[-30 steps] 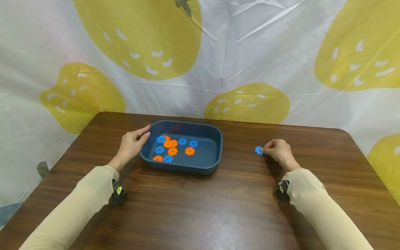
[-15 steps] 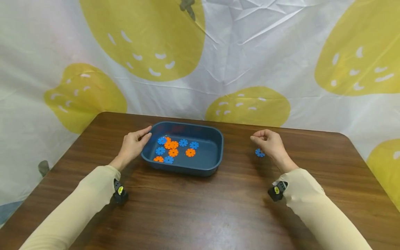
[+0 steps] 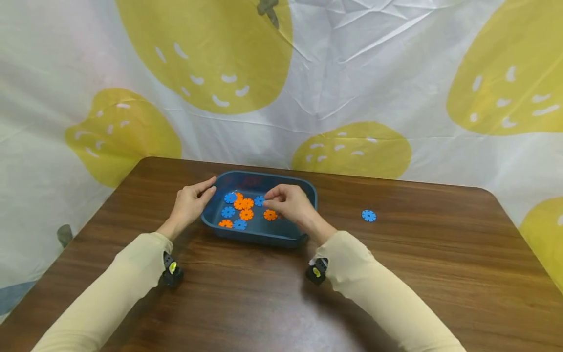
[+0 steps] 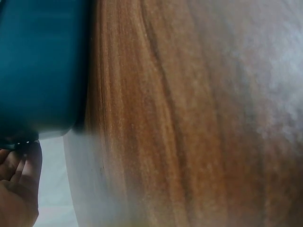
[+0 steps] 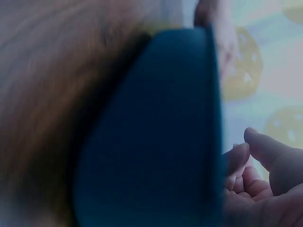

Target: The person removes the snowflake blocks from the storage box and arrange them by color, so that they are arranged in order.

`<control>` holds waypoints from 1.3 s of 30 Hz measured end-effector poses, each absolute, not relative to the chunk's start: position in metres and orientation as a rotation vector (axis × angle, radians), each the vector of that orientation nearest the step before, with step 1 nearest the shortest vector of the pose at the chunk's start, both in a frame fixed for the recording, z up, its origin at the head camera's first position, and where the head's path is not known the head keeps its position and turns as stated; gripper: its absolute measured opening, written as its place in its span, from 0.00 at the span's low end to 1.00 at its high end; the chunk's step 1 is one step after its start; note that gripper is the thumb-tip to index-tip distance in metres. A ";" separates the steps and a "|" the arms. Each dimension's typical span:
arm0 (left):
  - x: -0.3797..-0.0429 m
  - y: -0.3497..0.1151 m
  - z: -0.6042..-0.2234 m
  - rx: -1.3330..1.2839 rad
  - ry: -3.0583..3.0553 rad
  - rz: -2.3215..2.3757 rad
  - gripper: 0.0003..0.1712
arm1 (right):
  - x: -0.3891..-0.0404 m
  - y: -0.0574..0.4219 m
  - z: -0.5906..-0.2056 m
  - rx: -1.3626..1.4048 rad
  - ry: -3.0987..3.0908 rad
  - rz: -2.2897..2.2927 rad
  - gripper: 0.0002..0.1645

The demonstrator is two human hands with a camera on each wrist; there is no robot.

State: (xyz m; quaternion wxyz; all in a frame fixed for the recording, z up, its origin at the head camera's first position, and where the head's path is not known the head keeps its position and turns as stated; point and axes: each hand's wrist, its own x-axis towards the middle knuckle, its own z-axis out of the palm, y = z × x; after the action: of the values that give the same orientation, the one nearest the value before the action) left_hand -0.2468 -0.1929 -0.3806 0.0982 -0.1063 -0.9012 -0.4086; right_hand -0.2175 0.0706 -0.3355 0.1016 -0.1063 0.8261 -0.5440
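Note:
A dark blue deep tray (image 3: pixel 250 235) holds several blue and orange notched discs, among them an orange disc (image 3: pixel 246 214) and a blue disc (image 3: pixel 227 212). My left hand (image 3: pixel 189 203) holds the tray at its left rim with fingertips and thumb. My right hand (image 3: pixel 291 201) is over the tray's right half, its fingers loosely bent and hiding part of the inside. In the right wrist view a small gap shows between thumb and index finger, with no disc visible there. One blue disc (image 3: pixel 368 215) lies flat on the table, right of the tray.
The brown wooden table (image 3: pixel 246 303) has rounded back corners. Behind it hangs a white cloth (image 3: pixel 272 132) printed with large yellow fruit. Each wrist carries a black strap-on camera (image 3: pixel 316 271).
My right hand has left the blue disc on the table, rising and moving left until it is over the tray. The left hand has stayed at the tray's rim.

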 end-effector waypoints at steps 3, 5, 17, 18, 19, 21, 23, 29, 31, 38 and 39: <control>-0.247 -0.191 -0.381 -0.321 -2.650 -1.217 0.23 | -0.218 0.053 -0.344 -0.301 2.403 -1.569 0.09; -0.247 -0.190 -0.381 -0.315 -2.644 -1.219 0.23 | -0.219 0.043 -0.350 -0.301 2.397 -1.541 0.08; -0.247 -0.187 -0.381 -0.302 -2.660 -1.201 0.23 | -0.231 0.014 -0.365 -0.395 2.564 -1.185 0.09; -0.247 -0.187 -0.381 -0.304 -2.661 -1.203 0.23 | -0.232 0.013 -0.366 -0.398 2.575 -1.159 0.10; -0.247 -0.188 -0.381 -0.303 -2.666 -1.204 0.23 | -0.232 0.013 -0.367 -0.400 2.584 -1.138 0.11; -0.247 -0.188 -0.381 -0.302 -2.669 -1.205 0.23 | -0.232 0.011 -0.368 -0.411 2.612 -1.074 0.12; -0.247 -0.189 -0.381 -0.299 -2.672 -1.208 0.23 | -0.233 0.009 -0.368 -0.417 2.623 -1.034 0.12; -0.247 -0.192 -0.381 -0.312 -2.669 -1.180 0.23 | -0.234 0.003 -0.369 -0.420 2.626 -0.963 0.13; -0.247 -0.193 -0.380 -0.310 -2.666 -1.180 0.23 | -0.233 0.001 -0.368 -0.429 2.640 -0.933 0.13; -0.246 -0.199 -0.380 -0.292 -2.658 -1.178 0.23 | -0.233 -0.006 -0.367 -0.455 2.665 -0.870 0.11; -0.246 -0.199 -0.380 -0.289 -2.660 -1.176 0.23 | -0.233 -0.007 -0.367 -0.454 2.667 -0.868 0.11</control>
State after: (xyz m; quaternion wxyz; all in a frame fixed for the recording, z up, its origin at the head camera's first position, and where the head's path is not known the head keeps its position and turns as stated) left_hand -0.2456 -0.1991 -0.3801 0.1090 -0.0982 -0.9047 -0.4000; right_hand -0.2329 -0.0069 -0.3665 0.1497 -0.1580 0.9281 -0.3020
